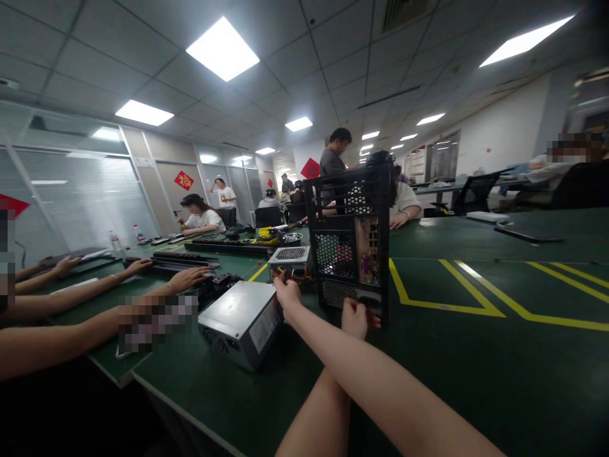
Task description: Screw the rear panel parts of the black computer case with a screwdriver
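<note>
A black computer case [335, 254] stands upright on the green table, its rear with honeycomb vents and ports turned toward me. My forearms cross. My left hand [356, 318] is closed at the case's lower rear edge, fingers curled against it and partly hidden. My right hand [288, 298] reaches across to the left and grips the far right corner of a grey metal power supply unit [242, 311]; its fingertips are hard to make out. Just behind that hand sits a second power supply [289, 255] with a bundle of coloured cables [285, 274].
Yellow tape lines [447, 309] mark the table [476, 381] on the right, with a dark flat device [528, 232] farther back. Another person's hands [188, 277] rest beside keyboards on the left. A metal bowl [290, 238] stands behind the power supplies. People sit and stand beyond.
</note>
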The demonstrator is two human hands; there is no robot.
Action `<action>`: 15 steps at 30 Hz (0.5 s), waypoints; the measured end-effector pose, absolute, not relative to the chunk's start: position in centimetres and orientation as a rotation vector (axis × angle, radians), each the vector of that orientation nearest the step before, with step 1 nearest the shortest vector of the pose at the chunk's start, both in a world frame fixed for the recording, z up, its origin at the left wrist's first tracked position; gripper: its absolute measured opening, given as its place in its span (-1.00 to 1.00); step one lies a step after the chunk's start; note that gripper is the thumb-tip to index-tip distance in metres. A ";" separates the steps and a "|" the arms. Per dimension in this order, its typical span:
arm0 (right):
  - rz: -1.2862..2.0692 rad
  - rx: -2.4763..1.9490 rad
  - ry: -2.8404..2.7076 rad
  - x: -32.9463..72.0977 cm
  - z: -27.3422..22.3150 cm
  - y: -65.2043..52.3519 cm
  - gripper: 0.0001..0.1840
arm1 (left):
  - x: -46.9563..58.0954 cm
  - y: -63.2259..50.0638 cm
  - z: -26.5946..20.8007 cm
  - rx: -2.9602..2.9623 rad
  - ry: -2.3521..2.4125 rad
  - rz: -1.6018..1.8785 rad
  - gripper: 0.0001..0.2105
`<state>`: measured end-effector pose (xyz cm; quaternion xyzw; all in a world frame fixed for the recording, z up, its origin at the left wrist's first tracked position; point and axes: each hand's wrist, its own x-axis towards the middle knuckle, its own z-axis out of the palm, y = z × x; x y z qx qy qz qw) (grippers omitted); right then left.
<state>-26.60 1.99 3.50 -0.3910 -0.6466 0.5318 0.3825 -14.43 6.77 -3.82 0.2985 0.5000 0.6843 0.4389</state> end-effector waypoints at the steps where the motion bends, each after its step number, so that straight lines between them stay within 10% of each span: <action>1: 1.331 -0.989 -1.657 -26.7 3.8 1.7 -0.70 | -14.3 6.8 -3.9 0.768 1.246 1.710 -0.94; 15: 0.774 -0.654 -1.659 -24.6 12.5 -5.8 -0.63 | -14.2 6.0 -3.5 0.846 1.344 1.683 -0.98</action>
